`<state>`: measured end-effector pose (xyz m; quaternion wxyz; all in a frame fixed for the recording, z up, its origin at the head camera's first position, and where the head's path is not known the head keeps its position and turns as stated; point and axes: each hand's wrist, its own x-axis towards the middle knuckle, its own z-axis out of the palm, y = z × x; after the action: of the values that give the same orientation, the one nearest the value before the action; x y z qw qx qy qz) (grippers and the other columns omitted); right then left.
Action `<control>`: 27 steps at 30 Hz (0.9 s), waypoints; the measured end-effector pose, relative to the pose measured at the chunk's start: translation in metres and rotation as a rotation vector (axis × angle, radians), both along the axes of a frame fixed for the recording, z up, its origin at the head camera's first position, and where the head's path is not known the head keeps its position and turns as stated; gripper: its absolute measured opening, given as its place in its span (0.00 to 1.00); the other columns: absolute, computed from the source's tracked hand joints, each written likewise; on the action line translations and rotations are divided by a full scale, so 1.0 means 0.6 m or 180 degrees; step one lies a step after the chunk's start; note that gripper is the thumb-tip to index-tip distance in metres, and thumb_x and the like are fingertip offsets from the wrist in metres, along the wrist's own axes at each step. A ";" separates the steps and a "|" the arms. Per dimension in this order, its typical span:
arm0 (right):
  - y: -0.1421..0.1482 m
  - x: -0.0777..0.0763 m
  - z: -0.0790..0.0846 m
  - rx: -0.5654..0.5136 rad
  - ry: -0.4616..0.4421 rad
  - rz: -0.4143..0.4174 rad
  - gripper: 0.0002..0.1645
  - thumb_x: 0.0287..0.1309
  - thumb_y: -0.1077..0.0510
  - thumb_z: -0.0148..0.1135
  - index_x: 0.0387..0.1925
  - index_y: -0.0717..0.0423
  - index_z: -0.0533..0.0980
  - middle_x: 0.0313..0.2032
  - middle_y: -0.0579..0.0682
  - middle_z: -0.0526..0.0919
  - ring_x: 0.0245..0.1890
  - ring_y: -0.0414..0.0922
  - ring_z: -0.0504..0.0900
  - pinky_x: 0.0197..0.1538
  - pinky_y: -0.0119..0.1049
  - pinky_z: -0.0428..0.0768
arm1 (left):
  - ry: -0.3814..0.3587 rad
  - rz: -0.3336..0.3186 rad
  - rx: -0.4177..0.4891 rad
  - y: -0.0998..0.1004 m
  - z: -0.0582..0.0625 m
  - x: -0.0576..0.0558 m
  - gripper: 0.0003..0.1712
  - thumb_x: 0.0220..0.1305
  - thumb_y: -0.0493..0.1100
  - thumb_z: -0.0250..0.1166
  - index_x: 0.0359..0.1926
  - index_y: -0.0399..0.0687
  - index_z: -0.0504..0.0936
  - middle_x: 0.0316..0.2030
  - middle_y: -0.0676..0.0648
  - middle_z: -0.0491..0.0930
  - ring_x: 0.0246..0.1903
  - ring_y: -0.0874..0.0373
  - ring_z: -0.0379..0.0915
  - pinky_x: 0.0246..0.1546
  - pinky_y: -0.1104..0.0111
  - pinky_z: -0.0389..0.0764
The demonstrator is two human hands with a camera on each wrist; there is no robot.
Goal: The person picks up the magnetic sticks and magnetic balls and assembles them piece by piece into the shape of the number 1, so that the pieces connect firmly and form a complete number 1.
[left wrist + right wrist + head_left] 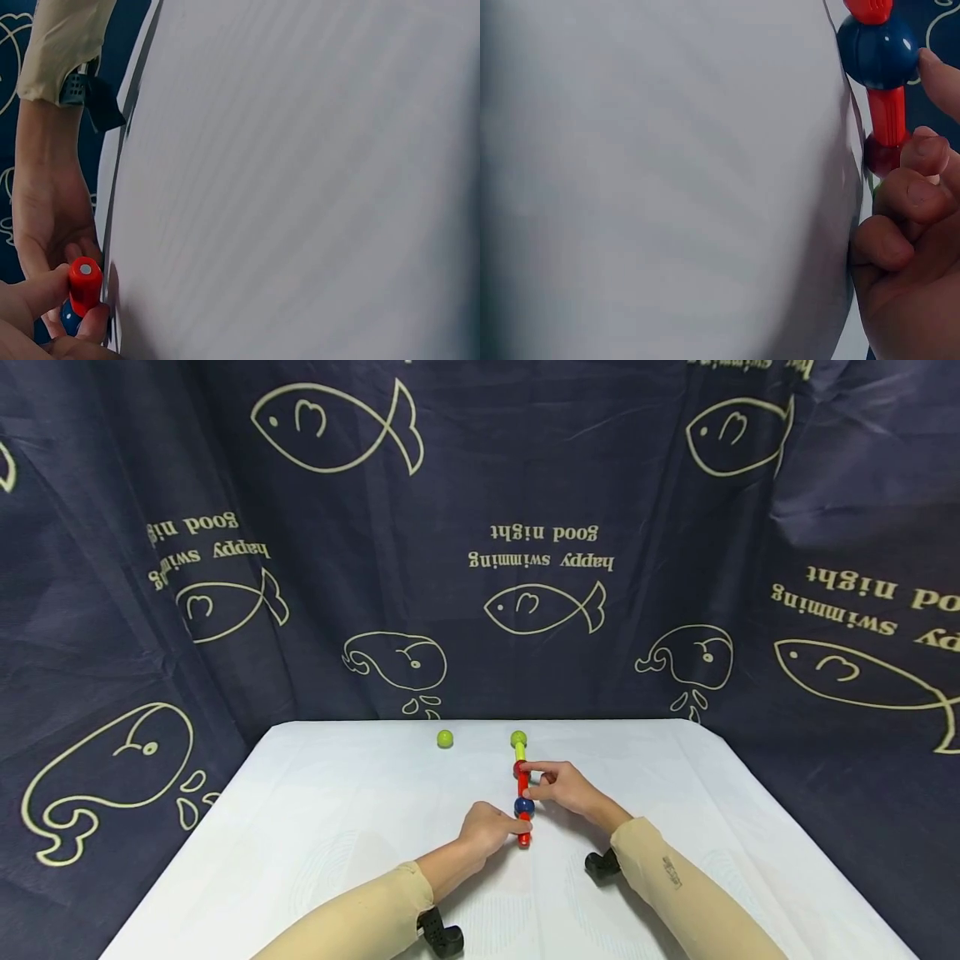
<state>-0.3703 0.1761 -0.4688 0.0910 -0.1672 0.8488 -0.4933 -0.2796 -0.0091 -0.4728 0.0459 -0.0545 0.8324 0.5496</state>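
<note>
A row of magnetic-looking balls and rods lies on the white table: a green ball [518,738], a yellow-green rod [520,752], a dark red ball [883,155], a red rod [887,116], a blue ball [524,807] and a nearer red rod [524,839]. My left hand [486,831] pinches that nearer rod between thumb and finger; the left wrist view shows a silvery disc on its free end. With the right hand [567,789] I hold the row from its right side, thumb by the blue ball, index finger at the dark red ball.
A loose green ball [445,739] lies near the table's back edge, left of the row. The white tabletop [360,810] stretches to both sides. Behind it hangs a dark blue curtain [465,468] with fish drawings.
</note>
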 end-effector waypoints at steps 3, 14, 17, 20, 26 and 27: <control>0.004 0.006 0.000 0.0011 0.0014 0.0073 0.33 0.54 0.53 0.75 0.62 0.53 0.79 0.21 0.44 0.70 0.22 0.40 0.65 0.26 0.30 0.60 | -0.0018 0.0007 -0.0018 0.001 0.000 -0.001 0.20 0.48 0.46 0.79 0.17 0.45 0.76 0.17 0.53 0.65 0.22 0.58 0.61 0.21 0.68 0.59; 0.007 0.017 -0.001 0.0051 0.0048 0.0258 0.35 0.52 0.54 0.76 0.62 0.57 0.78 0.22 0.44 0.71 0.24 0.40 0.67 0.28 0.30 0.62 | -0.0005 0.0015 -0.0001 -0.001 0.000 -0.001 0.20 0.49 0.47 0.79 0.17 0.45 0.76 0.17 0.54 0.65 0.22 0.58 0.61 0.21 0.68 0.60; 0.007 0.018 -0.003 0.0036 0.0076 0.0270 0.35 0.52 0.55 0.76 0.62 0.57 0.78 0.22 0.44 0.70 0.23 0.39 0.66 0.28 0.30 0.62 | 0.0001 -0.0013 0.0018 -0.002 0.001 0.000 0.19 0.49 0.47 0.79 0.18 0.44 0.77 0.17 0.53 0.66 0.22 0.58 0.61 0.21 0.68 0.60; 0.006 0.019 -0.004 -0.0006 0.0088 0.0279 0.34 0.53 0.56 0.76 0.63 0.58 0.77 0.22 0.45 0.70 0.23 0.40 0.66 0.28 0.30 0.62 | -0.0015 -0.0038 0.0019 -0.004 0.003 0.000 0.18 0.50 0.48 0.79 0.20 0.43 0.79 0.17 0.53 0.65 0.20 0.59 0.60 0.19 0.69 0.59; 0.005 0.019 -0.004 -0.0038 0.0072 0.0277 0.34 0.54 0.56 0.75 0.63 0.58 0.77 0.22 0.45 0.70 0.23 0.40 0.67 0.27 0.30 0.62 | 0.0030 -0.0081 0.0043 -0.012 0.003 0.001 0.17 0.51 0.51 0.78 0.26 0.41 0.86 0.24 0.52 0.75 0.20 0.59 0.62 0.19 0.69 0.61; 0.005 0.019 -0.005 -0.0037 0.0072 0.0279 0.34 0.54 0.56 0.75 0.63 0.58 0.77 0.22 0.45 0.70 0.23 0.40 0.66 0.27 0.30 0.62 | 0.0044 -0.0089 0.0074 -0.014 0.003 0.002 0.17 0.51 0.51 0.78 0.28 0.41 0.87 0.27 0.51 0.77 0.21 0.59 0.63 0.19 0.69 0.63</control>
<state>-0.3589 0.1791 -0.4717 0.1020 -0.2103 0.8388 -0.4918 -0.2783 -0.0173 -0.4711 0.0485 -0.0385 0.8270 0.5588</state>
